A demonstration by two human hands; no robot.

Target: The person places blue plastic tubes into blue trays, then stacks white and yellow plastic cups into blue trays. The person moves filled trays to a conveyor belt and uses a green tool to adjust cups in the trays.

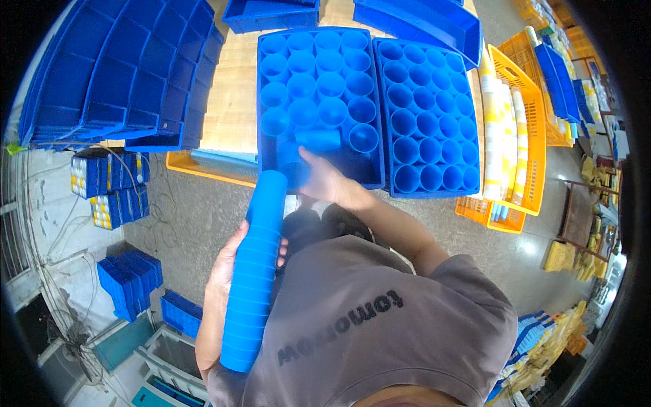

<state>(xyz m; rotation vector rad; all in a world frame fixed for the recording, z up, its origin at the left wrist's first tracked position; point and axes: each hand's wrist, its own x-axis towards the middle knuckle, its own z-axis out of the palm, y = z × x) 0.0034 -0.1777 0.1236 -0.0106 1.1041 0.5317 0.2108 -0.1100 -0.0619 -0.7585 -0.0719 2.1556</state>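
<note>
My left hand point(228, 261) is wrapped round a long stack of nested blue plastic cups point(252, 288), which leans along my left forearm with its upper end near the crate. Over the near edge of a blue crate point(376, 169), my right hand point(324, 178) is closed on a single blue cup point(293, 168), smeared by motion. Rows of upright blue cups point(330, 85) fill the far part of this crate. Another blue cup point(319, 140) lies on its side just beyond my right fingers.
A second blue crate point(432, 192) full of upright cups stands to the right. Beside it, a yellow crate point(536, 152) holds white-and-yellow rolls. Tall stacked blue bins point(122, 74) rise at the left, and more blue bins point(424, 27) lie at the back of the wooden table point(234, 102).
</note>
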